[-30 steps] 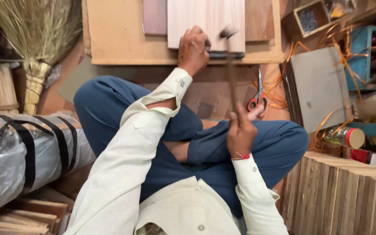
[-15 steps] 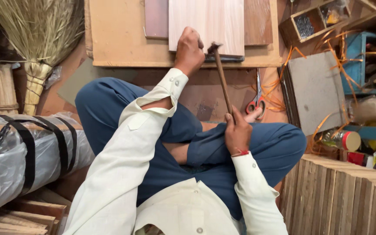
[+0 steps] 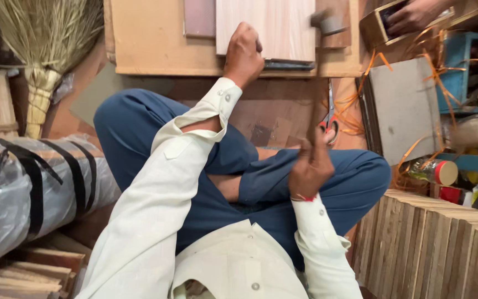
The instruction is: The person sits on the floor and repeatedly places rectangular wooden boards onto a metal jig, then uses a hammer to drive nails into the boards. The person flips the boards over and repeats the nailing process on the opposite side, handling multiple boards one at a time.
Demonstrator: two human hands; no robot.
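My left hand (image 3: 243, 52) is closed in a fist, pinching something small against the lower edge of a pale wooden panel (image 3: 275, 25); what it pinches is hidden. The panel lies on a larger plywood board (image 3: 150, 39). My right hand (image 3: 311, 166) hovers over my crossed legs in blue trousers and grips the handle of a hammer (image 3: 327, 23). The hammer's head is blurred, up over the panel's right edge and to the right of my left hand.
Red-handled scissors (image 3: 327, 123) lie on the floor beside orange strips. Another person's hand (image 3: 416, 14) holds a small wooden box at the top right. A grey board (image 3: 405, 111), a stack of wooden slats (image 3: 438, 243), a broom (image 3: 40, 44) and a plastic-wrapped bundle (image 3: 29, 188) surround me.
The hammer head came down close to my left hand half a second ago, then swung back up and to the right. My left hand stayed on the panel's edge.
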